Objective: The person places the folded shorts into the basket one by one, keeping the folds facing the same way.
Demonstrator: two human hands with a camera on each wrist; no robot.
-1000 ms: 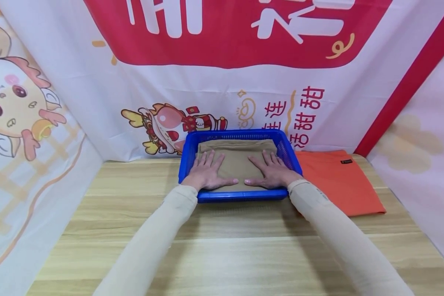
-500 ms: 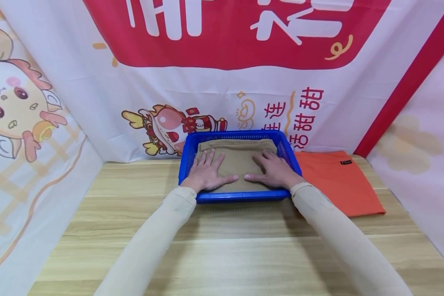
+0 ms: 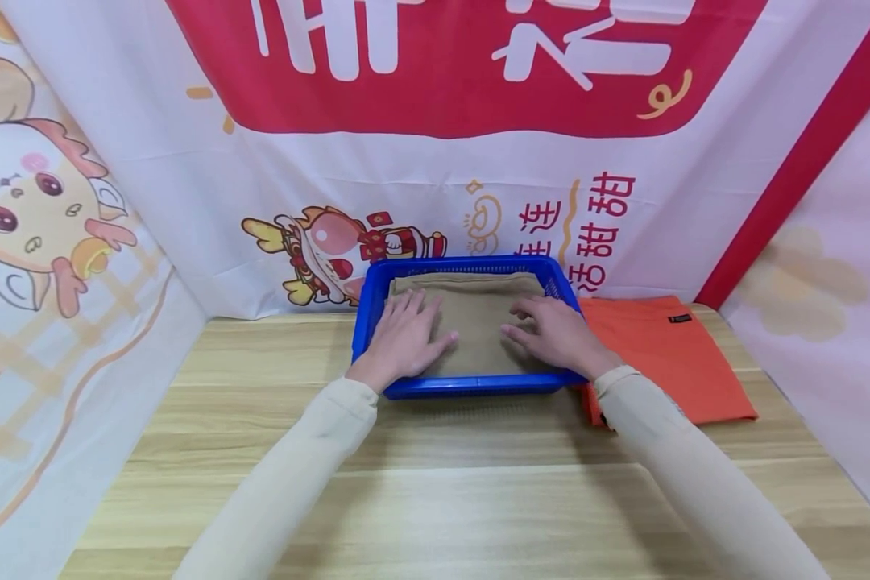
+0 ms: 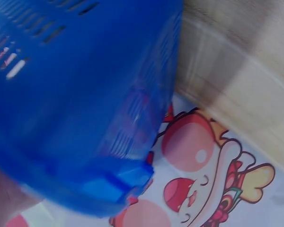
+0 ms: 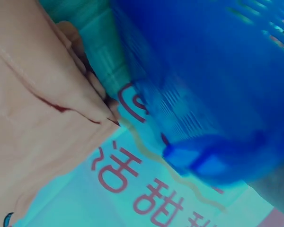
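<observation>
A folded tan cloth (image 3: 478,322) lies flat inside a blue plastic basket (image 3: 474,387). My left hand (image 3: 404,337) is over the cloth's left side, its fingers extended and thumb apart. Over the right side is my right hand (image 3: 560,332), with loosely bent fingers and nothing gripped. Both wrists cross the basket's near rim. In the left wrist view, the slotted wall of the basket (image 4: 99,94) fills much of the picture; a blurred bit of my left hand (image 4: 4,196) shows at the lower left. The right wrist view shows the basket's wall (image 5: 217,85) at the right.
A folded orange cloth (image 3: 667,362) with a small black label lies right of the basket, partly behind my right forearm. The wood-grain table (image 3: 449,483) extends in front. A printed white and red curtain (image 3: 406,161) hangs right behind the basket.
Both hands lay spread flat on the tan cloth with thumbs nearly meeting. They have since drawn apart, and my right hand's fingers have bent. The basket and cloth stay in place.
</observation>
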